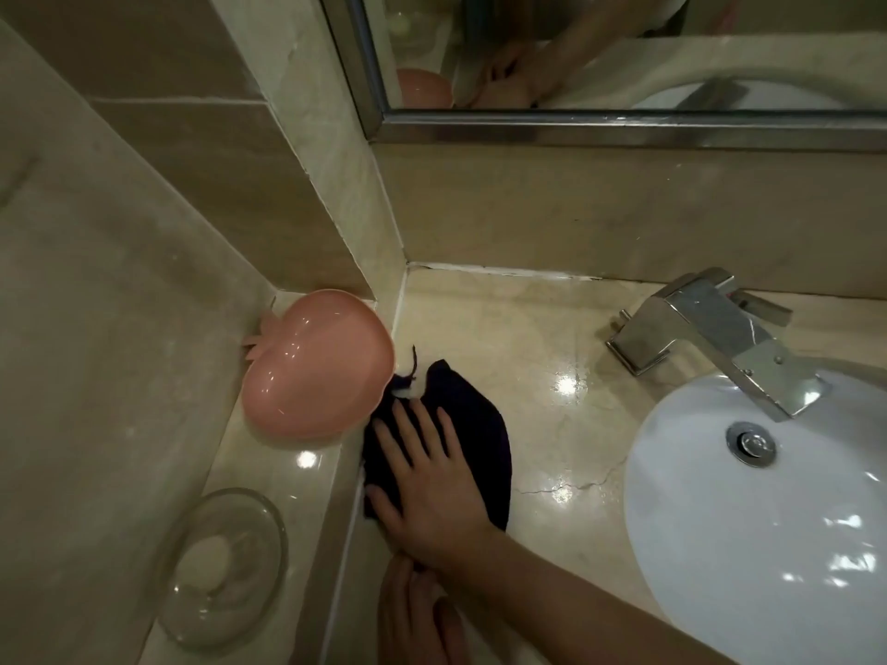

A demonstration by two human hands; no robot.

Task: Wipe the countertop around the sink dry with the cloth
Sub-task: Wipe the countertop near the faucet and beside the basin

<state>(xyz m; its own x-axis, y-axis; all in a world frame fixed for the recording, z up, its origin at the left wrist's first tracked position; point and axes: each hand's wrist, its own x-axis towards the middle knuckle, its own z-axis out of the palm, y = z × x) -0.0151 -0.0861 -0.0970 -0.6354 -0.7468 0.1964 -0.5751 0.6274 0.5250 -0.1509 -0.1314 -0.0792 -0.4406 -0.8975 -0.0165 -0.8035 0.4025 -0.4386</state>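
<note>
Dark cloth [461,424] is pressed flat on the countertop [552,357] left of the sink [720,496] by the right hand [427,487], fingers straight and spread, against the raised ledge holding a pink dish [312,362] and a glass dish [225,568]. Left hand [417,611] sits at the cloth's near edge, partly hidden; grip cannot be told.

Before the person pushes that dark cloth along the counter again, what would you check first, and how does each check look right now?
1. Right hand flat on the cloth: ok.
2. Cloth lying on the countertop, not in the sink: ok.
3. Pink dish out of the way: not ok, it overhangs the ledge right beside the cloth.
4. Counter towards the faucet free of objects: ok.
5. Left hand grip: cannot tell.
</note>
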